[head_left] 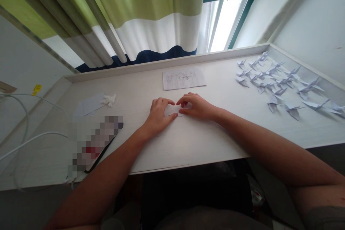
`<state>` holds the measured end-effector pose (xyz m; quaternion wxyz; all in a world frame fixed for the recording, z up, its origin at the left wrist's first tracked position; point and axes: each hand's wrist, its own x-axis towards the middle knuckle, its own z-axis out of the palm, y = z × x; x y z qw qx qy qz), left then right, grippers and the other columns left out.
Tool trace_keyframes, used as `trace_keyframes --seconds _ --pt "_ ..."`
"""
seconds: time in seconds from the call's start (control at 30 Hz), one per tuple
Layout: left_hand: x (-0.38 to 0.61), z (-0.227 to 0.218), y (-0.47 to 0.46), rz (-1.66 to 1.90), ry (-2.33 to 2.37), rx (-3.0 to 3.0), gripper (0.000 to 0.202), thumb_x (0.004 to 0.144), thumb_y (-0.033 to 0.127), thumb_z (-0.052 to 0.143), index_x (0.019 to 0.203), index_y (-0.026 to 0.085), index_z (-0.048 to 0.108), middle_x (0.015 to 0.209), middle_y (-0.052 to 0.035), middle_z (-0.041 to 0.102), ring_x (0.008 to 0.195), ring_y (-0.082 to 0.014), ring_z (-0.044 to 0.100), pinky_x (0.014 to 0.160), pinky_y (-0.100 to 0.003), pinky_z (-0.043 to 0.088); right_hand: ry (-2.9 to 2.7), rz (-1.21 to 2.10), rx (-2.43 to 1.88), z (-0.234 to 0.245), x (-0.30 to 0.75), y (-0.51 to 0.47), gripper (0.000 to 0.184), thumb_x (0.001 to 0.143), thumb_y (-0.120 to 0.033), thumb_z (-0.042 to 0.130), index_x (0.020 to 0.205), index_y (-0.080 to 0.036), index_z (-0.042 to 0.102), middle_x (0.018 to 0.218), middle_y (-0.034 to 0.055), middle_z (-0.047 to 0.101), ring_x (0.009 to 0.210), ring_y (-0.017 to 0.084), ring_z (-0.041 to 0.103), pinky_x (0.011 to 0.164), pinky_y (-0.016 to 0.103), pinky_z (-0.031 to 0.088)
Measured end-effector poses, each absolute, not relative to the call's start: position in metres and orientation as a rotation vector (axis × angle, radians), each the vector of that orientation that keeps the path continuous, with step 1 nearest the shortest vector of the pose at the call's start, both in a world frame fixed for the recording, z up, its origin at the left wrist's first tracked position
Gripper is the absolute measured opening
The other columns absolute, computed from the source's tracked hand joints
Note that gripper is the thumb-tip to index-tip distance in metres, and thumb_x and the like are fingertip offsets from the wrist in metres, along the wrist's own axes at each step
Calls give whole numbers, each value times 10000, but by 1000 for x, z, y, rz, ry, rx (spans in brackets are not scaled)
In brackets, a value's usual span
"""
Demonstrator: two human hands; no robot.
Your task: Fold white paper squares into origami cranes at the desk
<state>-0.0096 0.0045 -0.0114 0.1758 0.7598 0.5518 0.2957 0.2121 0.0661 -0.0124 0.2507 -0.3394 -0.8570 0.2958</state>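
Observation:
A small piece of white paper (pixel 170 110) lies on the white desk in front of me, with both hands on it. My left hand (pixel 159 112) holds its left side, the thumb at the near edge and the index finger at the far edge. From the right, my right hand (pixel 195 106) grips the same paper with bent fingers and thumb, its fingertips almost meeting those of the left. Much of the paper is hidden under the fingers, so its folds cannot be made out.
Several folded paper cranes (pixel 289 79) stand at the right. A printed sheet (pixel 184 78) lies beyond my hands. At left are flat paper sheets (pixel 90 104), a crumpled white tissue (pixel 109 100), a blurred-out phone-like object (pixel 98 143) and white cables (pixel 40 134). A raised rim (pixel 167 62) borders the desk's back.

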Motion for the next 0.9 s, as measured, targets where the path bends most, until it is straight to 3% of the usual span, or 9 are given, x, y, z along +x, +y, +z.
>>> trace_keyframes --seconds 0.13,0.23,0.37,0.5,0.9 --pt "-10 -10 3 776 1416 2374 98 944 223 707 976 253 795 1112 -61 774 1146 -284 619 1037 -478 488 -2443 637 -703 -9 215 63 93 939 -206 720 923 -211 811 961 86 762 978 255 643 928 418 501" --pt "-11 -8 2 722 1352 2428 163 981 234 661 912 242 809 1033 -62 806 1072 -274 669 975 -468 488 -2561 697 -587 -4 220 61 96 946 -238 727 962 -222 820 1014 88 782 975 256 656 927 417 513" --pt "-12 -6 3 711 1343 2390 103 941 311 746 902 258 826 1032 -61 816 1065 -284 691 986 -476 475 -2582 755 -597 -3 225 63 120 962 -273 724 940 -223 830 1039 87 792 971 249 674 925 404 524" --pt "-12 -8 5 737 1352 2303 101 928 282 766 845 264 820 1002 -56 810 1040 -278 686 966 -456 484 -2561 775 -590 -5 226 66 152 977 -280 704 908 -231 830 1024 81 793 969 246 677 923 399 529" --pt "-9 -8 2 709 1339 2329 125 989 277 678 946 240 790 1028 -62 759 1036 -268 655 964 -448 468 -2543 806 -610 -6 225 65 193 1019 -269 605 923 -211 762 1034 95 761 971 243 671 898 400 540"
